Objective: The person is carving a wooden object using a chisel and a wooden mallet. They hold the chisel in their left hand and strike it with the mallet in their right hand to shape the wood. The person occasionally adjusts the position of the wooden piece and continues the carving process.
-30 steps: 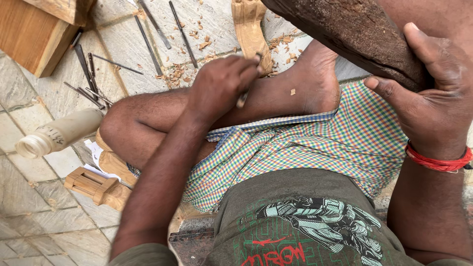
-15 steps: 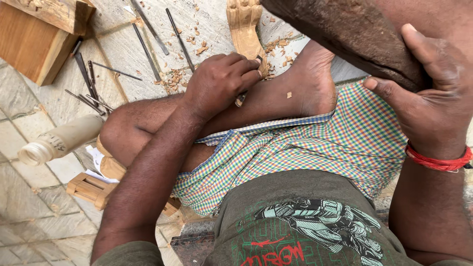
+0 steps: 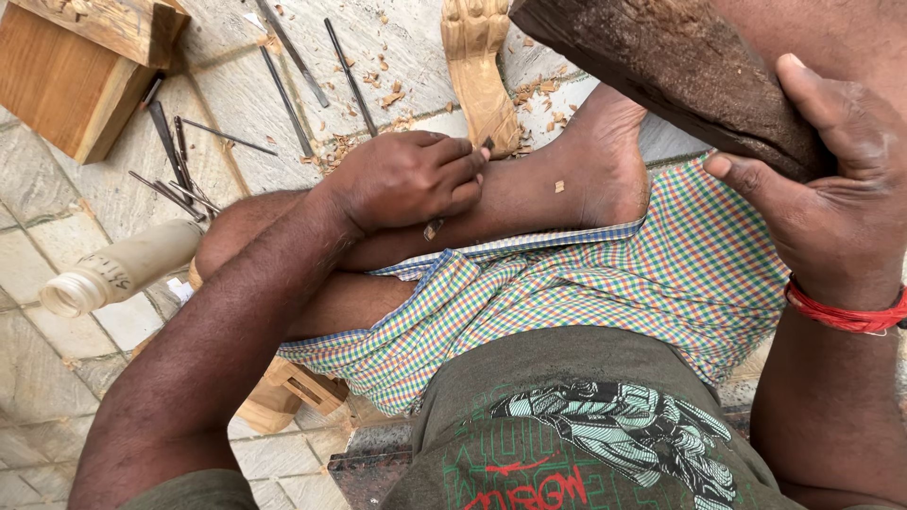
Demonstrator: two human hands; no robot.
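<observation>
I sit cross-legged on a stone-tiled floor. My left hand [image 3: 408,179] rests on my shin, fingers closed on a thin metal chisel [image 3: 435,228]; only its lower end and a bit of its tip by the carving show. A pale carved wooden piece [image 3: 479,71] lies just beyond my fingertips, next to my foot [image 3: 595,165]. My right hand [image 3: 831,203], with a red thread at the wrist, grips a thick dark wooden mallet [image 3: 666,66] raised at the upper right.
Several thin metal carving tools [image 3: 288,94] and wood chips lie scattered on the floor ahead. A wooden block [image 3: 71,80] stands at upper left. A pale plastic bottle [image 3: 118,269] lies by my left knee. Small wooden pieces [image 3: 288,397] sit under my thigh.
The view has shifted slightly and my left hand has slid a little along my shin toward the carved piece. My right hand keeps the mallet raised in place.
</observation>
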